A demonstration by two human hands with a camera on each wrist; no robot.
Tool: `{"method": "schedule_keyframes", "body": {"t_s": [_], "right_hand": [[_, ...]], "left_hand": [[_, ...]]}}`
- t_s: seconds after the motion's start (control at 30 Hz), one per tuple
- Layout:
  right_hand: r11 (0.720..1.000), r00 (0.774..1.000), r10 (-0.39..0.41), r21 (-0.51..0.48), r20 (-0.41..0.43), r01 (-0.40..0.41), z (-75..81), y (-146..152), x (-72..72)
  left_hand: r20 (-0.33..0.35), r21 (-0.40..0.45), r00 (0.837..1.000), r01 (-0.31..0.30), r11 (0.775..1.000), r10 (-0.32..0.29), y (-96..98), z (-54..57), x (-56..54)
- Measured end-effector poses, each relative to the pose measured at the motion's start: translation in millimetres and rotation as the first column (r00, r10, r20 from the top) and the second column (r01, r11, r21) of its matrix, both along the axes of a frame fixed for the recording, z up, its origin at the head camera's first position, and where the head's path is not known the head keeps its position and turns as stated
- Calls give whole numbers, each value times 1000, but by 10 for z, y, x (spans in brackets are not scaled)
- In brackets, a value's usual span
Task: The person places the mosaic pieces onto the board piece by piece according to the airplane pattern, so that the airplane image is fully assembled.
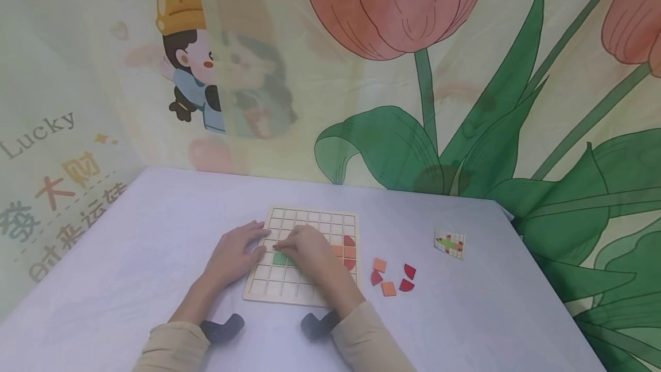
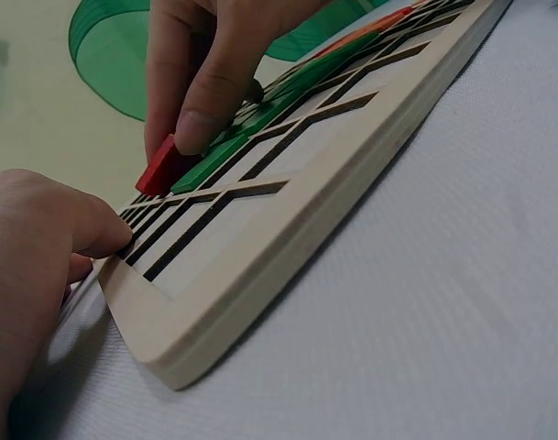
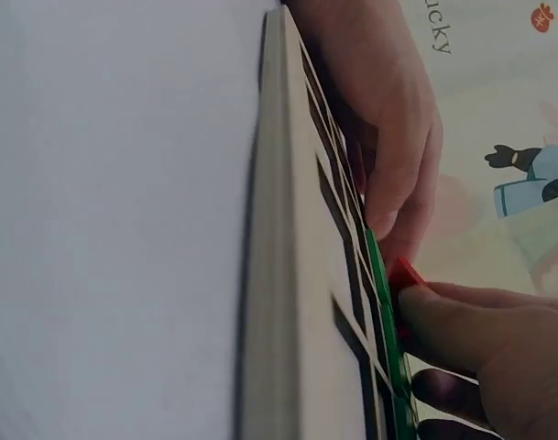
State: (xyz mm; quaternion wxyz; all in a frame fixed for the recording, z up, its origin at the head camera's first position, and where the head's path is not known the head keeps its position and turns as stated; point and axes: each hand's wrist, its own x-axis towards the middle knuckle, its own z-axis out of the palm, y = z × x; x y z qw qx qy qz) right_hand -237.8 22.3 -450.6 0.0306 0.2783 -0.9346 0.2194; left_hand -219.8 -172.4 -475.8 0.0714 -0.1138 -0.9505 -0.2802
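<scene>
A wooden grid board (image 1: 254,291) lies flat on the table. Between thumb and fingers my right hand (image 1: 312,252) pinches a small red tile (image 2: 158,174), held low over the grid's left side, right by the end of a row of green tiles (image 2: 214,160). Most of that row is hidden under the right hand in the head view. My left hand (image 1: 233,252) rests at the board's left edge, its fingertips on the frame. Orange square tiles (image 1: 349,252) and red quarter-circle tiles (image 1: 349,241) sit in cells at the grid's right side.
Right of the board, loose orange squares (image 1: 389,289) and red quarter-circles (image 1: 409,271) are scattered on the white tablecloth (image 1: 454,314). Farther right lies a small pattern card (image 1: 449,244). A printed curtain (image 1: 351,148) hangs behind the table's far edge.
</scene>
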Motion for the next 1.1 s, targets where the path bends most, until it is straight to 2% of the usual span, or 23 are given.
{"method": "schedule_keyframes", "body": {"t_s": [0.17,0.37,0.53,0.83,1.1], "right_hand": [[1000,1000,-2,27,19,1,10,-1,11],[997,998,-54,53,-44,57,-32,-41,-1],[995,995,-84,54,-61,88,-57,-47,-19],[994,995,-90,55,-48,93,-59,-36,-21],[996,997,-61,62,-39,63,-34,-30,0]], "left_hand": [[-13,2,1000,7,1000,-7,-12,-12,-3],[-15,7,1000,5,1000,-5,-10,-23,-4],[-5,-1,1000,-1,1000,1,2,-25,-7],[-20,-6,1000,6,1000,-7,-8,-24,-10],[-11,-12,1000,2,1000,-2,-2,-15,-2]]}}
